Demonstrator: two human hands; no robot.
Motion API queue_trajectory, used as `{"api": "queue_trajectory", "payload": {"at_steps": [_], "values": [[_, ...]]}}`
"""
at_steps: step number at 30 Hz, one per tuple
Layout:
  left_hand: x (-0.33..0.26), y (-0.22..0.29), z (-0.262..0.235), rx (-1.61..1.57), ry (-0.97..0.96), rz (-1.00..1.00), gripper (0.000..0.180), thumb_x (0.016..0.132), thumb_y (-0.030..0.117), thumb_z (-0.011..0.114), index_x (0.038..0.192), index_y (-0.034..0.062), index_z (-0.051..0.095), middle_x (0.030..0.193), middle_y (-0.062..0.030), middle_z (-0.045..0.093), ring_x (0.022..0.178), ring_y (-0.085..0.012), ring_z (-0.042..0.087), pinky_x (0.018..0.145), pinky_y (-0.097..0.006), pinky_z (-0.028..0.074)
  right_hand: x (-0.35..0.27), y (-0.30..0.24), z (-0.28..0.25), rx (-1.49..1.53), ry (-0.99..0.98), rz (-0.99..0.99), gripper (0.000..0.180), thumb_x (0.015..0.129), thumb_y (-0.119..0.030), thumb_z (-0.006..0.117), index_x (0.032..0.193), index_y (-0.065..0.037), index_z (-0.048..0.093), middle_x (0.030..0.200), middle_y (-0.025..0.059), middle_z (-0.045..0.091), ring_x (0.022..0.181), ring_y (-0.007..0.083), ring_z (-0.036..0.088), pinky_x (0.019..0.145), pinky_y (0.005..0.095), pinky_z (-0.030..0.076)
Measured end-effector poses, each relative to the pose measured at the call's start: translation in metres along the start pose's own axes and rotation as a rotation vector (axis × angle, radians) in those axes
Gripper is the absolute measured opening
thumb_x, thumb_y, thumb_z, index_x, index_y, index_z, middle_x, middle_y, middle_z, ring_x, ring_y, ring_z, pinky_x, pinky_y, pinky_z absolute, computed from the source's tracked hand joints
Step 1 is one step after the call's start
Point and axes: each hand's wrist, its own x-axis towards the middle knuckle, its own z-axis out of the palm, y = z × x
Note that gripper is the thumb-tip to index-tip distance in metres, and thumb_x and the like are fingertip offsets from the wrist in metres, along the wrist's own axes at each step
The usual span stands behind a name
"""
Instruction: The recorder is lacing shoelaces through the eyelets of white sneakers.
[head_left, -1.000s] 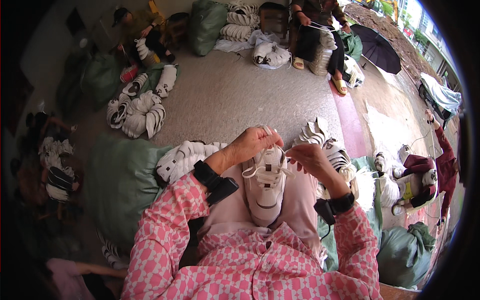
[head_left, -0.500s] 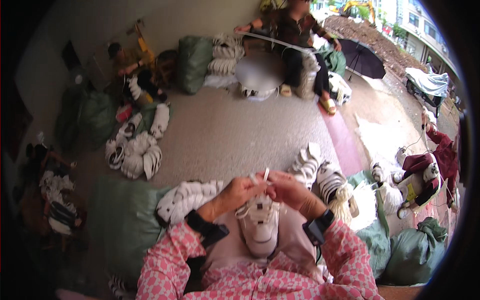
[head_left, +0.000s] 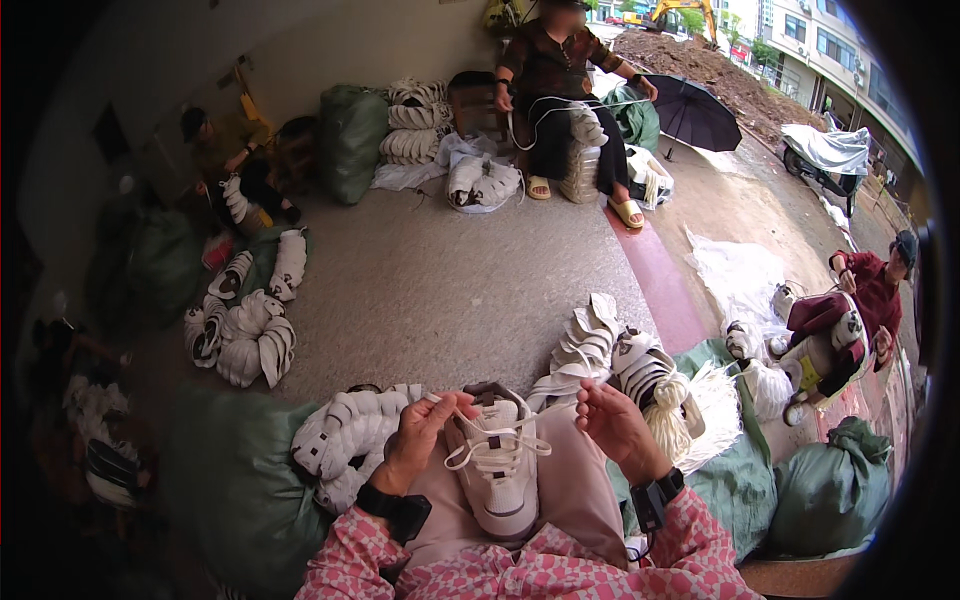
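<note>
Lace [head_left: 492, 432] is pinched by the left hand [head_left: 415, 440] and apparently by the right hand [head_left: 618, 428], so tension is best balanced over the shoe [head_left: 497, 495] between them.

"Where's the left hand [head_left: 418, 440]?"

"At the lap's [head_left: 575, 485] left edge, thumb and forefinger pinched."

"And the right hand [head_left: 615, 425]?"

"Raised by the far right corner, fingers curled, fingertips together."

"Forearms [head_left: 690, 530]?"

"Well apart, both slanting inward from the near side."
</note>
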Motion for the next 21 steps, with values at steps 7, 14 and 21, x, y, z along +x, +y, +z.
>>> {"api": "queue_trajectory", "payload": {"at_steps": [7,14,21], "values": [[-0.008,-0.028,-0.012,-0.255,0.032,-0.01,0.037,0.097,0.035,0.051,0.105,0.0012,0.062,0.1,-0.0114,0.067,0.097,-0.0188,0.062,0.093,-0.035,0.044,-0.021,0.026,-0.041,-0.017,0.192,-0.008,0.02,0.099,-0.016,0.046,0.11,-0.001,0.053,0.101,0.0112,0.065,0.077,0.0168,0.063,0.071,0.0301,0.055],[-0.039,-0.025,-0.034,-0.367,0.093,0.02,0.037,0.098,0.037,0.049,0.11,0.0039,0.061,0.106,-0.0099,0.067,0.099,-0.0174,0.062,0.088,-0.032,0.047,-0.019,0.029,-0.042,-0.032,0.104,-0.035,0.021,0.096,-0.02,0.052,0.112,-0.007,0.055,0.101,0.0081,0.063,0.081,0.0179,0.063,0.071,0.0321,0.054],[-0.062,-0.015,-0.039,-0.338,0.126,0.042,0.036,0.097,0.036,0.051,0.114,0.006,0.061,0.111,-0.0062,0.065,0.101,-0.0144,0.06,0.085,-0.029,0.047,-0.035,0.021,-0.067,-0.139,0.263,-0.131,0.021,0.092,-0.021,0.06,0.111,-0.012,0.06,0.086,0.0014,0.063,0.081,0.016,0.063,0.067,0.0294,0.053]]}}
